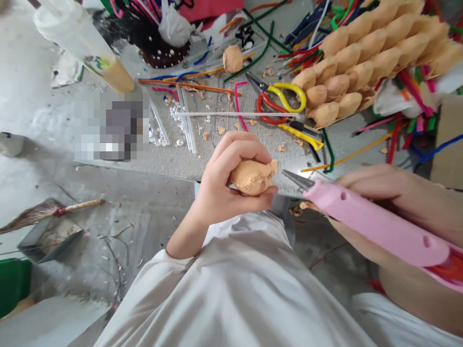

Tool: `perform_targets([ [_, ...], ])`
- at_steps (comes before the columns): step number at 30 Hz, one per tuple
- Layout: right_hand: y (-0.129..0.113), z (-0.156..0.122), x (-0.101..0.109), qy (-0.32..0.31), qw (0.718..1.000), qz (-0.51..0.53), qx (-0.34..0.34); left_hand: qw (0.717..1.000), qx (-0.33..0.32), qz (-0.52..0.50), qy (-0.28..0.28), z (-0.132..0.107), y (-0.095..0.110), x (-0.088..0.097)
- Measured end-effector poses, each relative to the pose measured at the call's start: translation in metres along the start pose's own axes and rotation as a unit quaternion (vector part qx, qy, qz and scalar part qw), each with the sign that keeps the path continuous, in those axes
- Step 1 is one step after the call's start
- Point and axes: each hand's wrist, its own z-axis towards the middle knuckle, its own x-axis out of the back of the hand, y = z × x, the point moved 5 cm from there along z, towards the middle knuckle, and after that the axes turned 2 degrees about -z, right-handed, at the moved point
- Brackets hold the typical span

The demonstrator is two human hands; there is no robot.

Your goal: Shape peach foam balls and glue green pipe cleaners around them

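My left hand [227,173] is closed around a tan, rough-edged cup [252,177] that resembles the bumps of the egg tray. Its torn rim faces right, between thumb and fingers. To the right, my right hand [383,207] grips a pink hot glue gun [379,224], whose metal nozzle points left, a short gap from the cup. Much of that hand lies behind the gun's body. Just beyond my hands, yellow-and-red-handled scissors [280,99] and a yellow box cutter [302,132] lie on the table.
The egg tray [356,60] rests on colourful pipe cleaners [419,96]. Clear glue sticks [187,120] lie by white beads, with another tan cup [232,59] farther back. A drink cup [87,48] stands at left. On the floor are a brush [54,212] and dustpan [31,243].
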Motion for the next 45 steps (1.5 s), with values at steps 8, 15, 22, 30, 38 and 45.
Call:
perform_targets([
  [8, -0.013, 0.011, 0.0, -0.04, 0.995, -0.009, 0.095, 0.992, -0.114, -0.055, 0.003, 0.007, -0.005, -0.001],
  [15, -0.022, 0.008, -0.006, -0.025, 0.998, -0.018, 0.059, 0.995, -0.088, -0.053, -0.003, 0.005, -0.008, -0.003],
  [22, -0.025, 0.01, -0.005, 0.0, 0.998, -0.006, 0.067, 0.994, -0.106, -0.037, 0.005, 0.005, -0.005, -0.002],
  [30, -0.028, 0.009, -0.007, -0.041, 0.999, 0.017, 0.012, 0.995, -0.079, -0.058, -0.011, 0.001, -0.003, 0.0],
  [38, -0.028, 0.007, -0.009, 0.006, 1.0, 0.006, 0.004, 0.998, -0.036, -0.042, -0.023, -0.002, -0.005, 0.0],
  [45, -0.028, 0.006, -0.008, 0.006, 1.0, -0.013, -0.025, 0.996, -0.086, -0.004, -0.019, 0.0, -0.009, -0.001],
])
